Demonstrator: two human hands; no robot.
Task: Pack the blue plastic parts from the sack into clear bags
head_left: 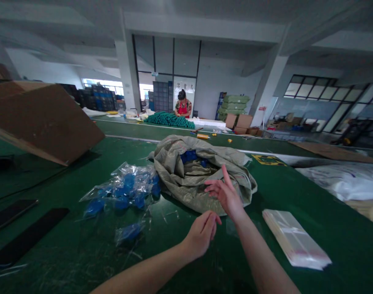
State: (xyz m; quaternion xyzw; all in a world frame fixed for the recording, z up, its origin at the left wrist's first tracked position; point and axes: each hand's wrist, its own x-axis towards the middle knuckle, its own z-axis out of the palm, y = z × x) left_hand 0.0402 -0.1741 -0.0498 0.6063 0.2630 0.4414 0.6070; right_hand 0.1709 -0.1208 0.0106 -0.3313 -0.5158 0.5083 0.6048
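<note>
My left hand (pixel 201 232) is closed in front of the sack, with its fingers curled together. What it holds, if anything, does not show. Beside it, my right hand (pixel 225 195) is open over the near right part of a grey-green woven sack (pixel 177 179), index finger raised and the other fingers apart. Blue items (pixel 189 156) show inside the sack's rolled-down mouth. To the left lies a pile of clear plastic bags with blue pieces in them (pixel 128 185). One bagged blue piece (pixel 129 232) sits apart, nearer to me.
A bundle of flat clear bags (pixel 296 239) lies at right on the green table (pixel 91 255). A cardboard box (pixel 45 122) stands at left, behind two dark flat objects (pixel 30 237). Across the table, a person in a red apron (pixel 183 108) stands behind piled green rolls (pixel 169 119).
</note>
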